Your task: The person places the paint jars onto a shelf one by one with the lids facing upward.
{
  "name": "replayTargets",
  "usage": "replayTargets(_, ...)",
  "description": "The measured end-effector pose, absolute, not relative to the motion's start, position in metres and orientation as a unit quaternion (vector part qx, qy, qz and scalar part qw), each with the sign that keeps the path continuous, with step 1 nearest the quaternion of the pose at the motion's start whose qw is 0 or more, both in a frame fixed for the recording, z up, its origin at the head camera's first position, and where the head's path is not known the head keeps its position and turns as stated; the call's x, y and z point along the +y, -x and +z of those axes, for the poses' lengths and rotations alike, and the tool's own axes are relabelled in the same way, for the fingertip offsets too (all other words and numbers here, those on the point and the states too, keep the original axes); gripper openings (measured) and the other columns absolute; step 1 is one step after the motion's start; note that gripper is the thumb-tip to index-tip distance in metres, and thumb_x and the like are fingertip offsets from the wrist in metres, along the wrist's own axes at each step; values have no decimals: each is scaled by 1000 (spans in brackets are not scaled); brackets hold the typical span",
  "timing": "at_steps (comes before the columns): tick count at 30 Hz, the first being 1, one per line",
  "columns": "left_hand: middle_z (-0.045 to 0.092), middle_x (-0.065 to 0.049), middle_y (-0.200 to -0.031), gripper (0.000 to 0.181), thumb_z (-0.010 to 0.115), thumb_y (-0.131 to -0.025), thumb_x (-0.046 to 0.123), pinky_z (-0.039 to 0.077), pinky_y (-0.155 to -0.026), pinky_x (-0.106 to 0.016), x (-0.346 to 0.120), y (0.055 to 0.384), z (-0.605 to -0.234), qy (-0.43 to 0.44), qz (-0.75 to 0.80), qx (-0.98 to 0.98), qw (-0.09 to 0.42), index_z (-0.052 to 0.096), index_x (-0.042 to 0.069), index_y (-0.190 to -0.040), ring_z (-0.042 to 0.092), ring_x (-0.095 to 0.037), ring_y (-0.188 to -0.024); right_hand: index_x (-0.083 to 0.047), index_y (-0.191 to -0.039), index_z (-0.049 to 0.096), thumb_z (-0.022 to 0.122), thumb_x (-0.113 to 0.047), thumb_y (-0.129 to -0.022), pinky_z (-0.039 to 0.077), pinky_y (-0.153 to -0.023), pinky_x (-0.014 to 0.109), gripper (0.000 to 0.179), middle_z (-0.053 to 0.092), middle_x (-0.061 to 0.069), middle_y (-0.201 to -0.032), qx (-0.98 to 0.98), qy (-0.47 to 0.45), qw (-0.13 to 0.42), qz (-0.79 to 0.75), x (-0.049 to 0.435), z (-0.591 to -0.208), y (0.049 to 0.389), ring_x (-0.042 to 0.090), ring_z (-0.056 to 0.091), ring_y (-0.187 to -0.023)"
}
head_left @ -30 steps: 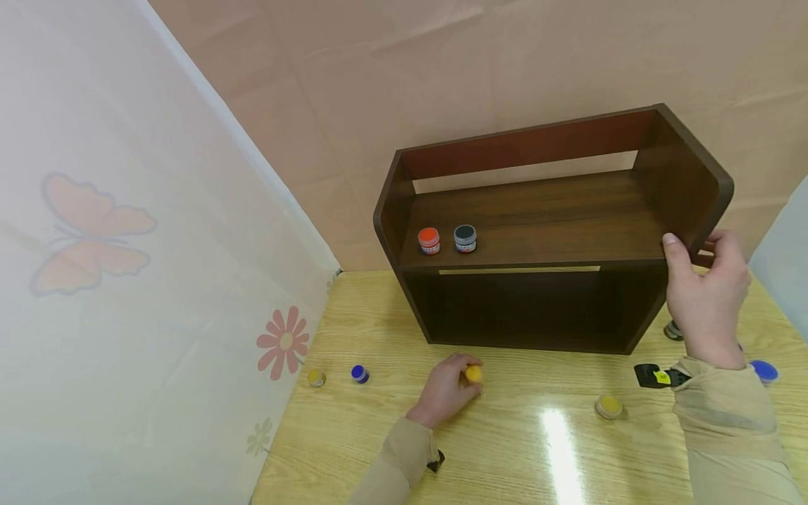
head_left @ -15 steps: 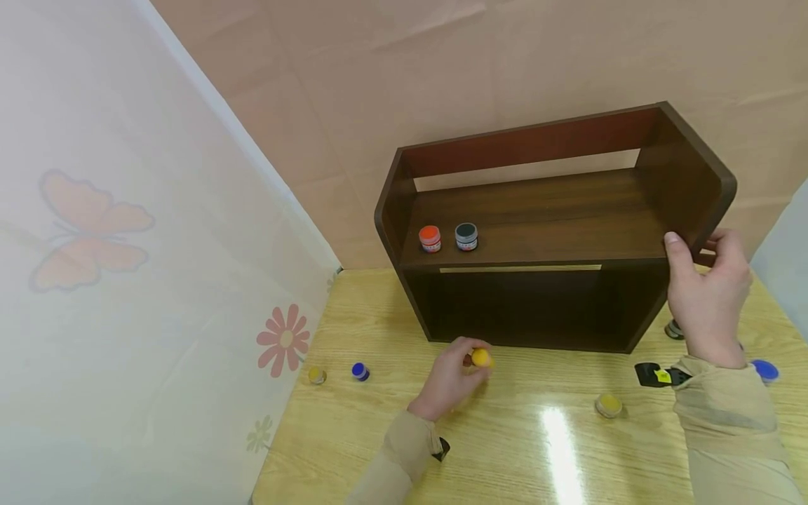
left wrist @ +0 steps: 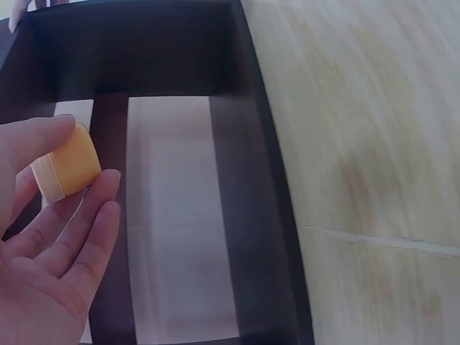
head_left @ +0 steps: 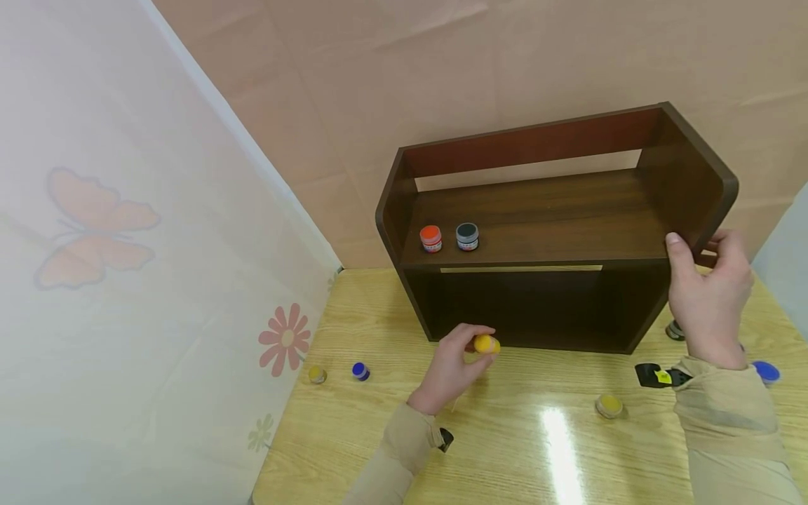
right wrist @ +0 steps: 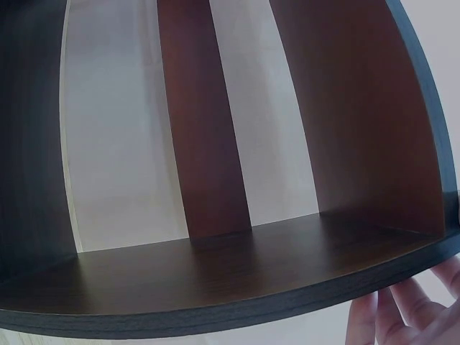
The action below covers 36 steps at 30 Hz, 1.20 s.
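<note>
My left hand [head_left: 449, 368] pinches a small yellow paint jar [head_left: 487, 344] between thumb and fingers, in front of the lower compartment of the dark brown shelf unit [head_left: 568, 235]. In the left wrist view the jar [left wrist: 70, 164] lies tilted between thumb and fingertips. With my right hand [head_left: 713, 301] I grip the unit's right side panel, thumb at the front edge by the middle board. The right wrist view shows several fingers [right wrist: 413, 305] against the panel's outer side. On the upper board stand an orange-lidded jar [head_left: 431, 238] and a dark-lidded jar [head_left: 467, 236].
On the wooden table [head_left: 505, 449] lie a yellow-lidded jar [head_left: 609, 405] at right front, and a blue jar [head_left: 360, 372] and small yellowish jar [head_left: 317, 375] at left. Right of the unit are a dark jar [head_left: 675, 330] and a blue lid [head_left: 766, 372], partly hidden by my right arm.
My left hand has moved up and slightly right with the yellow jar, tilting it so more of its side shows. The right hand keeps its grip on the side panel.
</note>
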<state>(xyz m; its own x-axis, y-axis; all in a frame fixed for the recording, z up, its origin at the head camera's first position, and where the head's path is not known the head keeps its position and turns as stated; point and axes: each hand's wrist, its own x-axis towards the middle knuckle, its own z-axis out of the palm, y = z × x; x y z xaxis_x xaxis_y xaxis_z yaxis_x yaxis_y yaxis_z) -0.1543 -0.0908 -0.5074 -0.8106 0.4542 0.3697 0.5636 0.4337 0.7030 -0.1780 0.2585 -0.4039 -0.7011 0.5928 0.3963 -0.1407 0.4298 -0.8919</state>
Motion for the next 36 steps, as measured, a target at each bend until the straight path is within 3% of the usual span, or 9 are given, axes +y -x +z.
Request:
replayTargets(15,62,0,-120,38,80,-89,7,51,-87,-17,-87,153,-486,315,-449,-830,99,66,6,-124,61,-5,-106,-21,-120,64,65,-28,-99,35,-77,20,22,49,-24,-103,-768,148,354,514,258,-404,177,-5,49,-89)
replayTargets(22,62,1,-120,38,80,-88,8,52,-80,-17,-86,152,-478,318,-458,-824,104,67,8,-124,60,-4,-99,-21,-120,63,65,-28,-99,34,-78,20,22,49,-25,-102,-769,149,354,510,258,-404,177,-5,48,-89)
replayTargets(36,59,-4,-128,34,76,-88,-3,53,-85,-23,-83,152,-465,324,-486,-805,106,64,10,-117,59,-10,-111,-24,-120,61,63,-29,-100,34,-78,21,21,48,-25,-103,-774,151,345,510,258,-403,176,-5,47,-90)
